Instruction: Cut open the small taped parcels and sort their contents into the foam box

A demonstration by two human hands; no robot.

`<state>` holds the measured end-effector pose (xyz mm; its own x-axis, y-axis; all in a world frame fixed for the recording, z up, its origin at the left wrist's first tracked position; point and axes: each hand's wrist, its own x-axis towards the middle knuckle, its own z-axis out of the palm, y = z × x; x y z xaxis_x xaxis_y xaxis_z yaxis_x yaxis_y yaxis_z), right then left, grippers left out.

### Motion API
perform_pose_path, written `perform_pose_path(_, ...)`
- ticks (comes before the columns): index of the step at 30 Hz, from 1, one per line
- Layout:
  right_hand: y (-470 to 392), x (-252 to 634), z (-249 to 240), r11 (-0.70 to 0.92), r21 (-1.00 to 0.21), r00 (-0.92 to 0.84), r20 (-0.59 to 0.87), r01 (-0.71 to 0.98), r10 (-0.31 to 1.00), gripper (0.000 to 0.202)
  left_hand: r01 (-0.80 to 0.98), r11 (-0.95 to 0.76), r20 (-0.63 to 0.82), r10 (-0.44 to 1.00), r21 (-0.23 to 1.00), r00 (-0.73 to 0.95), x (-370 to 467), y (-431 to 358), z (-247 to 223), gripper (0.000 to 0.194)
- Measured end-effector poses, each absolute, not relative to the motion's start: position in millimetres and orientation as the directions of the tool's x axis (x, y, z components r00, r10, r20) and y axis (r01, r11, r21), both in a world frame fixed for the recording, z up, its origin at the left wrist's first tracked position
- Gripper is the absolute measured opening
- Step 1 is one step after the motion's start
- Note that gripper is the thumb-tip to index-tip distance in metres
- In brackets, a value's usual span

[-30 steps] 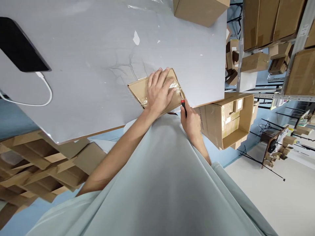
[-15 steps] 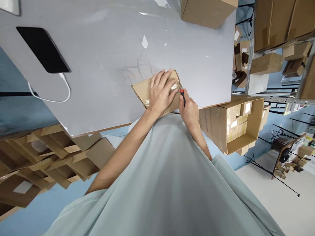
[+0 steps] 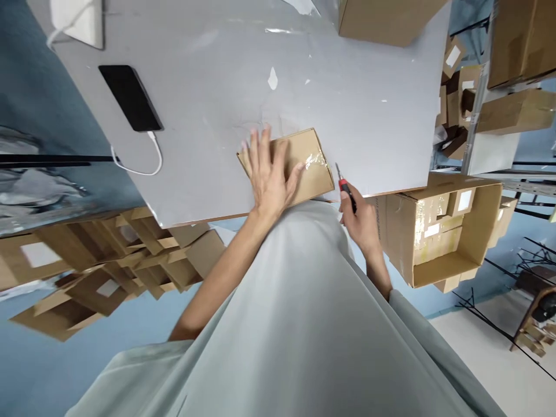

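Observation:
A small cardboard box (image 3: 306,152) with shiny clear tape near its right side lies on the grey table (image 3: 195,104), close to the front edge. My left hand (image 3: 270,176) rests on the left part of the box, fingers spread, their tips slightly blurred. Just right of the box, my right hand (image 3: 359,217) is wrapped round a red and black cutter (image 3: 345,188). The thin metal tip of the cutter points up and away from me, apart from the box.
A black phone (image 3: 130,98) with a white cable lies at the left, below a white device (image 3: 78,23). A larger box (image 3: 386,23) stands at the back right. An open carton (image 3: 399,231) is beyond the front right edge; several open boxes (image 3: 156,255) are at the lower left.
The cutter has come away from the box's right edge as my right hand moved right. My left hand has shifted left on the box, its fingers more spread. The view has shifted.

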<state>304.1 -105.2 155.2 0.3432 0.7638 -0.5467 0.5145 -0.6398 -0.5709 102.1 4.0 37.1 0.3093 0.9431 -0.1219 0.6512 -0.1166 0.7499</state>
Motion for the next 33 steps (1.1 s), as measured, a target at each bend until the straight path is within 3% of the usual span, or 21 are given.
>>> perform_pose_path(6, -77, 349, 69, -0.736, -0.605, 0.454, -0.587, 0.304, 0.671, 0.040, 0.738, 0.047, -0.164, 0.983, 0.674, 0.087, 54, -14, 27, 0.086)
perform_pose_path(11, -52, 352, -15, -0.762, -0.588, 0.320, -0.692, 0.271, 0.648, 0.029, 0.719, 0.164, -0.203, 0.979, 0.676, -0.032, 13, -9, 20, 0.090)
perform_pose_path(16, -35, 327, -54, -0.792, -0.549, 0.233, -0.761, 0.268, 0.606, 0.032, 0.717, 0.291, -0.245, 0.954, 0.634, -0.171, -17, -24, 8, 0.100)
perform_pose_path(20, -31, 308, -57, -0.817, -0.544, 0.183, -0.798, 0.192, 0.574, 0.047, 0.704, 0.400, -0.284, 0.916, 0.587, -0.284, -36, -42, -6, 0.093)
perform_pose_path(25, -38, 307, -34, -0.749, -0.633, 0.184, -0.726, 0.197, 0.662, 0.054, 0.636, 0.415, -0.254, 0.908, 0.651, -0.333, -53, -50, -29, 0.091)
perform_pose_path(29, -50, 323, -3, -0.681, -0.682, 0.281, -0.621, 0.268, 0.732, 0.055, 0.534, 0.407, -0.323, 0.914, 0.741, -0.247, -45, -35, -60, 0.093)
perform_pose_path(33, -67, 336, 27, -0.668, -0.659, 0.421, -0.527, 0.346, 0.738, 0.050, 0.387, 0.406, -0.418, 0.907, 0.828, -0.056, -11, -13, -98, 0.094)
